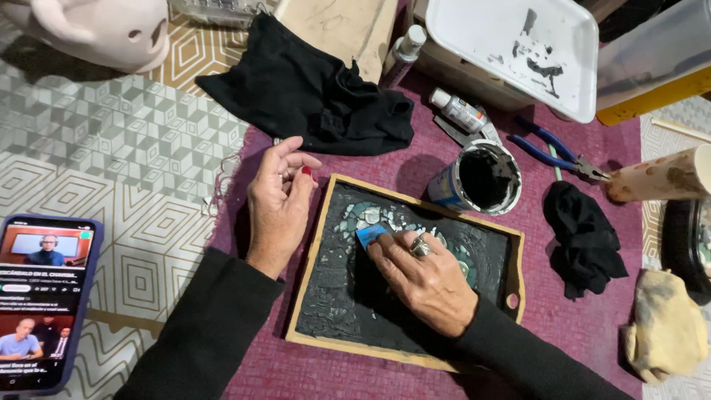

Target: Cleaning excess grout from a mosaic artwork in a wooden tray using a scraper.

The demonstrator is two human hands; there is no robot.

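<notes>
Right hand point(426, 278): fingers pinched together on a small blue scraper point(369, 235), its edge pressed flat to the surface of a wooden tray point(311, 252). The hold is low and close to the blade, which suits spreading with pressure. A ring sits on one finger.

Left hand point(278, 201): fingers loosely curled, holding nothing visible, resting against the left rim of the tray. In my judgement it braces the tray so it does not slide under the scraper.

The tray lies on a maroon mat point(592, 326) and is filled with black paste point(348, 296). Pale mosaic pieces point(363, 217) show through just above the scraper, partly wiped clear.

Above the tray's right corner stands an open tub of the same black paste point(481, 180), near enough for reloading. A crumpled black rag point(581, 237) lies right of the tray; a larger black cloth point(311, 92) lies above its left corner. Beyond the tub are a small bottle point(459, 111), blue-handled pliers point(555, 152) and a white plastic tray point(511, 44) smeared with black. A stained yellow cloth point(666, 333) lies far right of the wooden tray. A phone point(44, 304) playing video lies well to its left.
</notes>
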